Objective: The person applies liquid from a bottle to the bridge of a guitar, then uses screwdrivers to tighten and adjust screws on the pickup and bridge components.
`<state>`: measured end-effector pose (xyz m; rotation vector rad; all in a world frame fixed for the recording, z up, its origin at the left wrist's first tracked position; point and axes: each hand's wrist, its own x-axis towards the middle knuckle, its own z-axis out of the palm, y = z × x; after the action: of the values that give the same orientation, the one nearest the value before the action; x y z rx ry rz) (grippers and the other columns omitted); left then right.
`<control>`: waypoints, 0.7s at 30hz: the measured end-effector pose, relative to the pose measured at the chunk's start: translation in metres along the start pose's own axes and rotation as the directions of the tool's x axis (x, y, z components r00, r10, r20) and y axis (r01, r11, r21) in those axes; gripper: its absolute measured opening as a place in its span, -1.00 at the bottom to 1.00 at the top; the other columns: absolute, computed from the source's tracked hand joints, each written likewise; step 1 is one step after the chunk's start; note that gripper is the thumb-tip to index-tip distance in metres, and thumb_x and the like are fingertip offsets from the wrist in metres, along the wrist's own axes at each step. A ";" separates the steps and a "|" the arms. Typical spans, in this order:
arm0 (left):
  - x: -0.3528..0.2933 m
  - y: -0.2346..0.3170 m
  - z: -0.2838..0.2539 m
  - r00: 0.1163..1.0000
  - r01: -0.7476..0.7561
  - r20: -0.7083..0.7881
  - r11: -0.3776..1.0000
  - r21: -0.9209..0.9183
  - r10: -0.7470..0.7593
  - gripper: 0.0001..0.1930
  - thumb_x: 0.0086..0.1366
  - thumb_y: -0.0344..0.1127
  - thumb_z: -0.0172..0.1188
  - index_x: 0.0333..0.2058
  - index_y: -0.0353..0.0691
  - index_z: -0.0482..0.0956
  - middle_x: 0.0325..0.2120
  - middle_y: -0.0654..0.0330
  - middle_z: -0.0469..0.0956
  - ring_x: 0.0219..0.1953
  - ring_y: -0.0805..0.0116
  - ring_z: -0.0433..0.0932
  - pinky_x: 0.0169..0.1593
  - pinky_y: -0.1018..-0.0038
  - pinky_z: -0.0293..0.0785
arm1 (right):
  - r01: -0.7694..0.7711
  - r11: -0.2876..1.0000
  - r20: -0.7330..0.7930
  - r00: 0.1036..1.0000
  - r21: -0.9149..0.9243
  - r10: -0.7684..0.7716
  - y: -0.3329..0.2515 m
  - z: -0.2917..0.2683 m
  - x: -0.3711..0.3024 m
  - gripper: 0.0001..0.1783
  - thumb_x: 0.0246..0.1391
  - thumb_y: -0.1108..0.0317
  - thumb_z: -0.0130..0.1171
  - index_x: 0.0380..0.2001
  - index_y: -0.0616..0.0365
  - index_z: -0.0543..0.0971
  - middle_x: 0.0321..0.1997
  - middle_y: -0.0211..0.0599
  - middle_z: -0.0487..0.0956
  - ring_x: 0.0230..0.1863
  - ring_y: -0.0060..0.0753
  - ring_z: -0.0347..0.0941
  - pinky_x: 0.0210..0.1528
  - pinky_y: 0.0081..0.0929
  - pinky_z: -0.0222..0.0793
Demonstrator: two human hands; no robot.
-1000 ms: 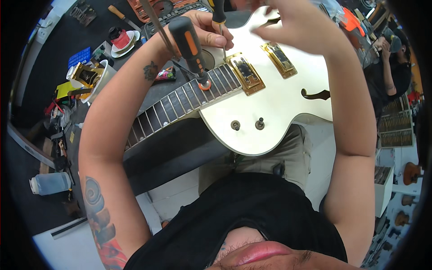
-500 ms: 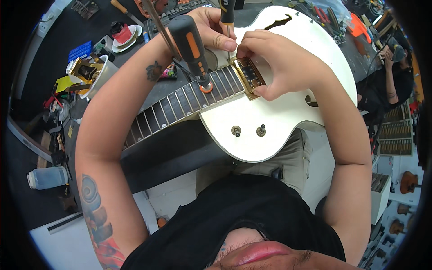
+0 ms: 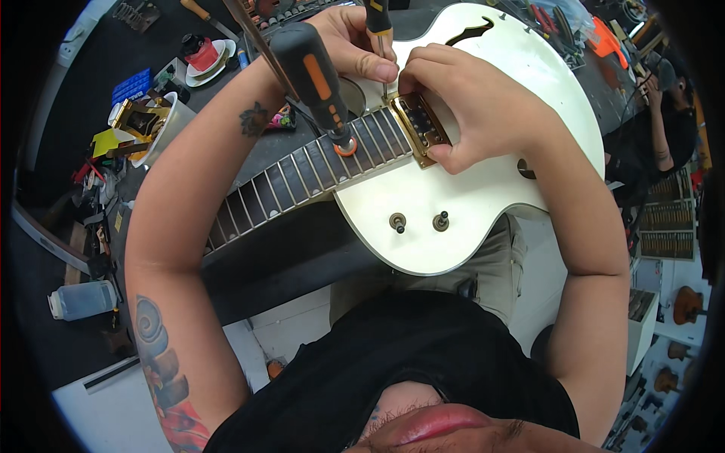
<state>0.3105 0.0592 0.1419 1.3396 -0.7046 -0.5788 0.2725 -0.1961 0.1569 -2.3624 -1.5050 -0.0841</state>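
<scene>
A white hollow-body guitar (image 3: 377, 208) lies across my lap and the bench, its dark fretboard (image 3: 291, 181) running down to the left. Beside the fretboard's end sits a gold-framed pickup (image 3: 427, 136). My left hand (image 3: 353, 47) is closed on a screwdriver (image 3: 378, 23) with a black and yellow handle. Its shaft points down at the pickup's far corner; the tip is hard to make out. My right hand (image 3: 476, 106) bridges the pickup, thumb on the near end and curled fingers at the far end, partly covering it.
A black-and-orange handled tool (image 3: 310, 72) with an orange-ringed end overlaps the fretboard. On the bench are a white tub (image 3: 177, 121) holding gold parts, a red jar (image 3: 201, 53) and a clear bottle (image 3: 81, 300). Another person (image 3: 657, 121) is at the far right.
The guitar body appears slightly further right in the picture, and the black-and-orange tool slightly further left. Both hands keep nearly the same grip and place.
</scene>
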 end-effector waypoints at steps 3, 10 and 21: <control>0.002 -0.002 -0.002 1.000 -0.001 0.001 1.000 -0.003 0.001 -0.85 0.11 -0.54 0.51 -0.37 -0.24 0.70 -0.39 0.16 0.73 -0.32 0.38 0.70 -0.14 0.46 0.60 | 0.010 0.996 -0.054 0.999 0.091 -0.006 0.008 0.002 -0.004 -0.46 -0.32 0.21 0.45 -0.23 0.25 0.54 -0.23 -0.17 0.52 -0.16 -0.14 0.47 -0.04 -0.27 0.45; 0.013 -0.005 0.005 0.996 -0.064 -0.076 0.992 -0.106 0.056 -0.85 0.17 -0.51 0.48 -0.30 -0.20 0.70 -0.38 0.21 0.72 -0.32 0.41 0.69 -0.18 0.50 0.61 | -0.064 0.903 -0.424 0.867 0.426 0.262 0.007 -0.056 0.024 -0.66 0.22 0.19 0.35 -0.12 0.21 0.56 -0.33 -0.39 0.58 -0.31 -0.56 0.49 -0.24 -0.51 0.45; 0.032 0.003 -0.004 1.000 -0.029 0.004 0.998 0.059 0.029 -0.88 0.39 -0.33 0.32 -0.22 -0.23 0.62 -0.35 0.20 0.69 -0.27 0.36 0.70 -0.12 0.40 0.69 | -0.170 0.975 -0.639 0.736 0.144 0.223 -0.014 -0.096 0.061 -0.57 0.26 0.05 0.28 -0.23 0.30 0.62 -0.46 -0.26 0.64 -0.42 -0.49 0.56 -0.34 -0.48 0.46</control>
<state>0.3348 0.0393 0.1486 1.3810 -0.7479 -0.5404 0.2992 -0.1679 0.2649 -2.0797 -0.8896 -0.7127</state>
